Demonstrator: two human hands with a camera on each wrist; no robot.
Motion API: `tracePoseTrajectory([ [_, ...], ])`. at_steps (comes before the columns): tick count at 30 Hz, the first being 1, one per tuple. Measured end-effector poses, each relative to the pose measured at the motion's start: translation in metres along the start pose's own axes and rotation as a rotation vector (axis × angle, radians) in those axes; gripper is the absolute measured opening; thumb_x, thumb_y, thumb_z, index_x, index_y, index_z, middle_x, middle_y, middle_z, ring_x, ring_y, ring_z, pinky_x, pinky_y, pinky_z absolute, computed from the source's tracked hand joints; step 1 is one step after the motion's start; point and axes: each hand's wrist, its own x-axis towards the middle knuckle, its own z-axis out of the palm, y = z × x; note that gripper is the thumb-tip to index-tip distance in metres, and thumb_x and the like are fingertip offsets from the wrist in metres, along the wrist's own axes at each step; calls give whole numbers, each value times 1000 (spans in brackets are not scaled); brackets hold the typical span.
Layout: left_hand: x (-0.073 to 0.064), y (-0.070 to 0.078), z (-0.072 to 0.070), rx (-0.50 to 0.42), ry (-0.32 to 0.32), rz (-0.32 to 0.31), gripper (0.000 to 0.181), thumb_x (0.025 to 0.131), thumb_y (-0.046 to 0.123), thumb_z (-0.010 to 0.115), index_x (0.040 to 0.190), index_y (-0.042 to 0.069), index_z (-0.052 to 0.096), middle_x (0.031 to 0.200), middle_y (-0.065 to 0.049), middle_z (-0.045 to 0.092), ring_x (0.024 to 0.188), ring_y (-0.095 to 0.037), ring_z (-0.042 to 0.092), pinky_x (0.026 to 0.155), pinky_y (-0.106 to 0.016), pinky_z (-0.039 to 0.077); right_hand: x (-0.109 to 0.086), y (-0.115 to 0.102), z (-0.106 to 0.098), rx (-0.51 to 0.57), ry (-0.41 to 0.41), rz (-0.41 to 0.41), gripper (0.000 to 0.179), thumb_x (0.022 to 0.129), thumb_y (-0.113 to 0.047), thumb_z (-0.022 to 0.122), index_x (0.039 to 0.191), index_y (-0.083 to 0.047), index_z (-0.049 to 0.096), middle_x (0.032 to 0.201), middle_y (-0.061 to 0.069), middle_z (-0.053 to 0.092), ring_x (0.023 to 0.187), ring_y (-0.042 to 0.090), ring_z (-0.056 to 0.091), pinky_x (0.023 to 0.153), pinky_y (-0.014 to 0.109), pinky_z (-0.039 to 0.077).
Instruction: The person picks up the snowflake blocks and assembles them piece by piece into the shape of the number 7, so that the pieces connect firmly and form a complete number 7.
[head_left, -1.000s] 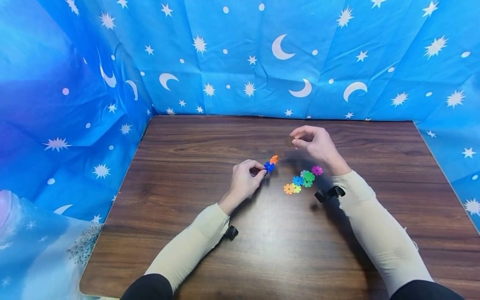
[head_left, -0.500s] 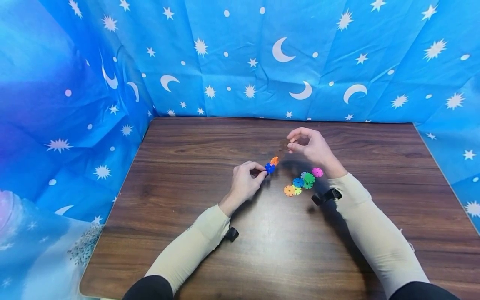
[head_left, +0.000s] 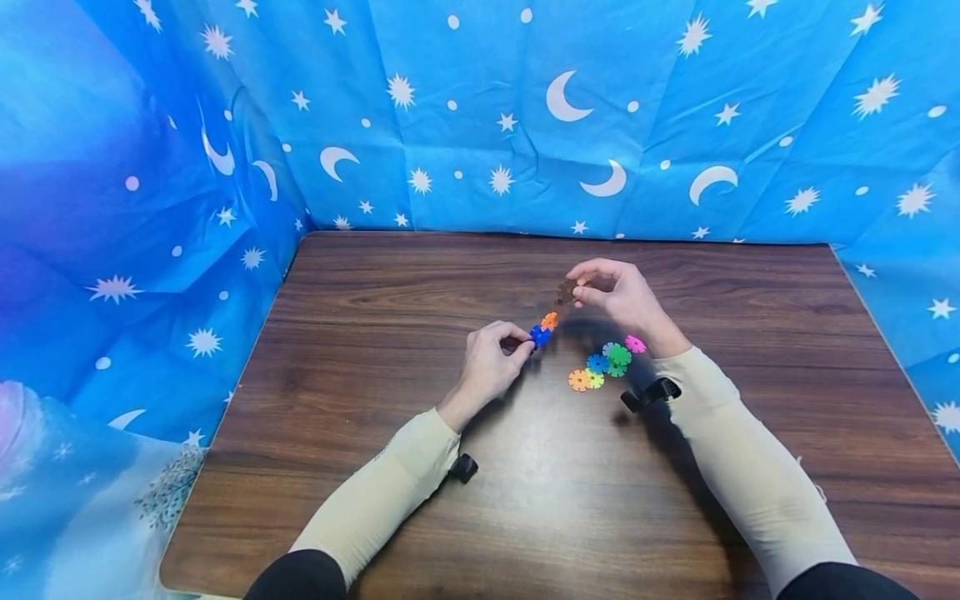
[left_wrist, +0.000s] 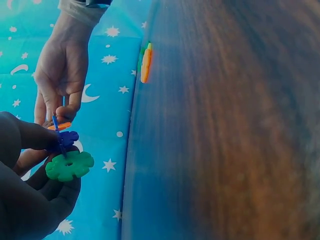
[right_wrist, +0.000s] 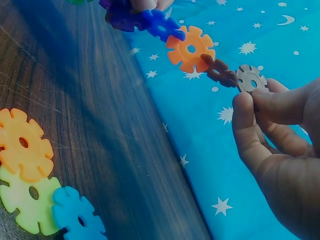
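Observation:
Both hands hold a chain of notched plastic interlocking discs above the table. My left hand (head_left: 487, 362) pinches it at the blue discs (head_left: 540, 336), with a green disc (left_wrist: 70, 165) beside the fingers in the left wrist view. From the blue part the chain runs to an orange disc (right_wrist: 191, 49), then a brown disc (right_wrist: 220, 71) slotted at an angle. At the far end is a greyish disc (right_wrist: 250, 77), its edge pinched between thumb and fingers of my right hand (head_left: 626, 300). In the right wrist view the greyish disc meets the brown disc's edge.
Loose discs lie on the wooden table (head_left: 375, 500) below the right hand: pale orange (head_left: 578, 380), yellow-green (right_wrist: 30, 195), blue (head_left: 597, 363), green (head_left: 618, 355) and pink (head_left: 635, 343), some overlapping. A blue cloth (head_left: 487, 117) with moons and stars hangs behind the table.
My right hand has moved left and slightly down, toward the left hand, and the brown disc shows more clearly at its fingertips. The left hand has stayed nearly still.

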Motion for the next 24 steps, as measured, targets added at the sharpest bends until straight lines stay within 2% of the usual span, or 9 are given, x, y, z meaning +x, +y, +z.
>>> tracePoseTrajectory([
  [7,0,-1,0,-6,5,4,6,83,16,76,82,10,75,82,0,71,68,-5,64,62,-14,51,1,2,1,-4,8,19,22,92,1,63,113,-1,65,95,15,62,78,19,69,74,26,59],
  [11,0,-1,0,-2,14,11,6,83,16,76,82,10,75,81,0,71,67,-4,64,61,-15,52,1,4,4,31,14,44,20,92,0,63,112,-1,65,94,11,64,78,21,69,74,26,59],
  [16,0,0,-1,6,27,23,8,83,17,76,81,9,75,81,0,71,68,-9,65,61,-17,51,0,5,7,221,-2,75,17,92,3,62,109,2,62,94,3,68,78,19,68,77,32,60],
  [20,-1,1,-2,21,40,28,8,83,17,76,80,10,75,80,0,72,66,-11,64,58,-16,47,-1,7,10,394,-29,70,15,91,7,60,105,1,62,95,2,70,77,15,68,76,35,60],
  [24,-2,1,-2,36,64,31,7,81,16,77,78,11,75,79,1,73,65,-8,62,56,-15,44,-3,10,12,466,-28,58,15,90,8,61,102,-2,65,94,3,71,74,16,69,74,34,60],
])
